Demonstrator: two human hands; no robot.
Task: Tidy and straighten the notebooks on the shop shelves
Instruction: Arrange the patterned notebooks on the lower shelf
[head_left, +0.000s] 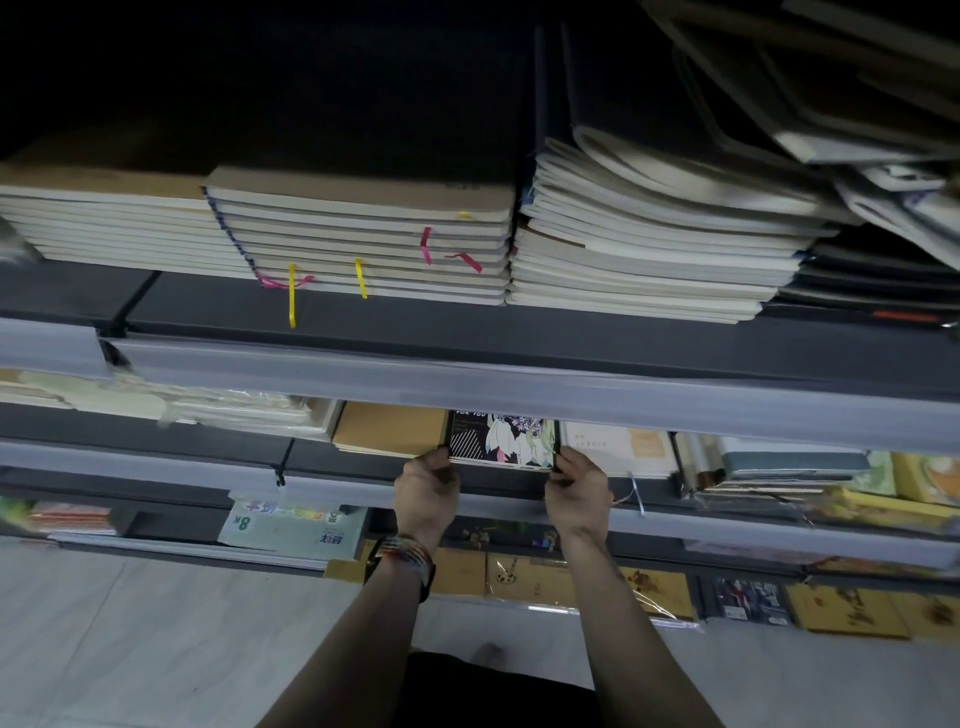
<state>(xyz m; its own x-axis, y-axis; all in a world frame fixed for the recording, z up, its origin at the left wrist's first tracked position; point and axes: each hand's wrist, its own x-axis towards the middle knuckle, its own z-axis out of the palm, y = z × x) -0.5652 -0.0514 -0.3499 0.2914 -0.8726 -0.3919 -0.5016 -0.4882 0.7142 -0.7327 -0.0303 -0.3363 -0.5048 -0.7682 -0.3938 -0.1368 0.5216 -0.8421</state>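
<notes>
Shelves (467, 325) of stationery fill the head view, close up. On the second shelf down lies the black notebook (498, 441), its illustrated cover in white, green and pink. The pale price rail (571, 387) of the shelf above partly hides it. It lies flat between a brown kraft notebook (389, 428) on its left and a white notebook (618, 447) on its right, with its near edge at the shelf front.

The left hand (427, 491) grips the near left corner, fingers curled over the edge. The right hand (577, 493) pinches the near right corner in the same way. Both forearms reach up from the bottom of the picture, and the left wrist wears coloured wristbands (405, 553).

On the top shelf, stacks lie flat side by side. A kraft-covered stack (104, 223) is at the left. A middle stack (363, 244) has yellow and pink ribbon markers hanging from its pages. A white stack (649, 249) at the right has upper covers that curl upward at the back. Dark-covered notebooks (872, 280) lie further right.

Lower down, a green pad (291, 525) marked 8K juts over its shelf front, and yellow notebooks (841, 608) line the lowest shelf. Pale floor tiles (130, 649) show at the lower left.
</notes>
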